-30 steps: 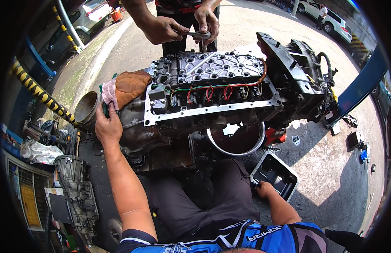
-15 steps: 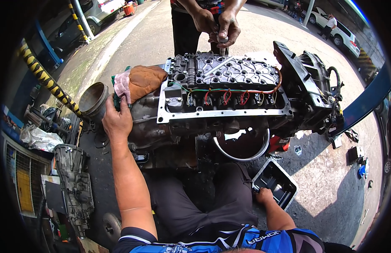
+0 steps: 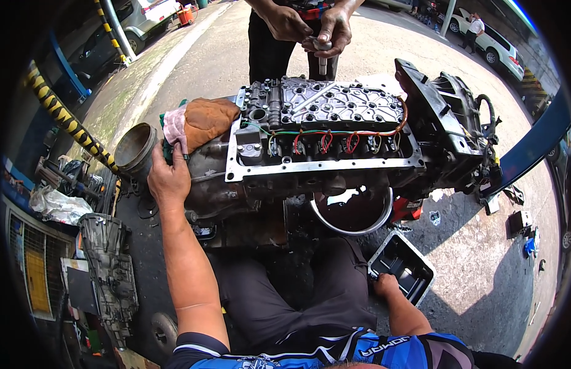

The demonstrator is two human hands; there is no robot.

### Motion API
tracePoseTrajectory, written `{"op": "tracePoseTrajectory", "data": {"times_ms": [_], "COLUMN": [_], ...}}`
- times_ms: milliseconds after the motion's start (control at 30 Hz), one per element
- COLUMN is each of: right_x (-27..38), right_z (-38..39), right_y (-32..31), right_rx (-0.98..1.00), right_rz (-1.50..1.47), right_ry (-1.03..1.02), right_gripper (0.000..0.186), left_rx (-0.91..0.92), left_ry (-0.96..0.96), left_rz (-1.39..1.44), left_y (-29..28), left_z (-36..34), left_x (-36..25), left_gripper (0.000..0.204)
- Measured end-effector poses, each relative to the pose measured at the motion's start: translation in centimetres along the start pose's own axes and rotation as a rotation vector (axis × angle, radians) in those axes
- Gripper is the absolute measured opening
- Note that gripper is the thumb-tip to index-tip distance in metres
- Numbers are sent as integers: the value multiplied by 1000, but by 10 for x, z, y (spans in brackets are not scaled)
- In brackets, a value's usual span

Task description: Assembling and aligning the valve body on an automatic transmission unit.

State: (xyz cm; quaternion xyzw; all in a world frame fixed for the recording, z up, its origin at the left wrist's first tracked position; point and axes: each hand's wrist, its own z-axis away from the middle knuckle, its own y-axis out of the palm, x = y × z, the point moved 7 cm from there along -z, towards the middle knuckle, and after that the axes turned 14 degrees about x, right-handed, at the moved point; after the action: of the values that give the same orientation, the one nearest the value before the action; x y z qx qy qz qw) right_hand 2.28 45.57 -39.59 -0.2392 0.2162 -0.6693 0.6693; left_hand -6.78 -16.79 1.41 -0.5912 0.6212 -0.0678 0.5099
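Note:
My left hand (image 3: 170, 175) is closed around the edge of pink and green rags (image 3: 175, 131) beside an oil-stained orange cloth (image 3: 208, 123), on the left of a large transmission (image 3: 230, 203). Its valve body (image 3: 335, 101) is exposed, with coloured wires along the near side. Low on the right, my right hand (image 3: 386, 284) is closed at the rim of a black oil pan (image 3: 403, 255); its fingers are partly hidden. Across from me, a co-worker's hands (image 3: 310, 31) hold a wrench with a socket (image 3: 323, 64) upright over the valve body.
A drain basin (image 3: 350, 227) sits beneath the transmission. A metal container (image 3: 128, 154) stands left of my left hand, with another transmission (image 3: 107, 277) below it. A striped post (image 3: 64, 111) and blue lift column (image 3: 528, 154) flank the work. Parked cars and a person (image 3: 473, 34) are behind.
The whole view has shifted slightly. The co-worker's hands have turned the wrench so its handle is mostly hidden by the fingers. My hands stay at the rags and the pan.

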Motion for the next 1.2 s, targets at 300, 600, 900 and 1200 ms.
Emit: {"op": "tracePoseTrajectory", "data": {"times_ms": [300,600,900,1200], "right_x": [11,7,-6,1], "right_z": [13,8,4,15], "right_y": [-9,-5,0,-4], "right_rx": [-11,-22,-59,-40], "right_rz": [-12,-12,-24,-64], "right_ry": [13,12,-5,28], "right_gripper": [44,40,46,43], "left_rx": [-3,27,14,738], "left_ry": [8,-10,552,695], "left_rz": [0,71,-19,-348], "left_y": [-2,-4,-23,74], "left_z": [1,-3,-20,-57], "left_x": [2,2,-109,-180], "left_gripper": [44,48,24,27]}}
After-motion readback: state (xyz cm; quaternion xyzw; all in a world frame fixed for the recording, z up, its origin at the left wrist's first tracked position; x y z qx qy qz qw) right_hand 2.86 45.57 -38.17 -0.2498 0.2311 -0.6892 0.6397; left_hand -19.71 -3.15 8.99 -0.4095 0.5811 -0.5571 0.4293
